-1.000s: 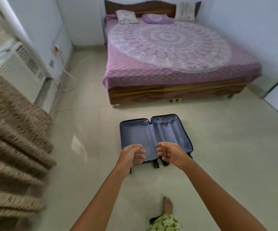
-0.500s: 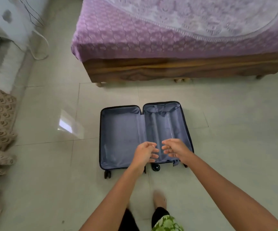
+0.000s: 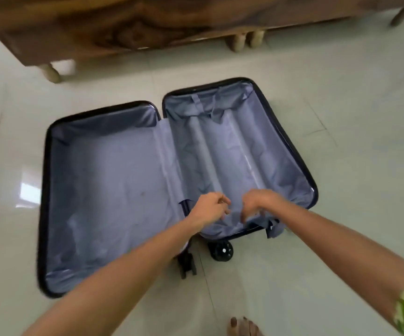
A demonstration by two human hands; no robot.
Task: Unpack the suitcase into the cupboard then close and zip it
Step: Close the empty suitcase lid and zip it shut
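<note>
Suitcase (image 3: 113, 190): lying open on tiled floor (image 3: 341, 141); grey lining bare
Left hand (image 3: 210, 207): fingers curled, over lining's near edge; grip unclear
Right hand (image 3: 256, 204): fingers curled downward, apart; contact unclear

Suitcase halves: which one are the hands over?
The right half, the one with two raised ridges under its lining and loose straps at the far end. Both the left hand and right hand are at its near edge; the left half is smooth.
</note>
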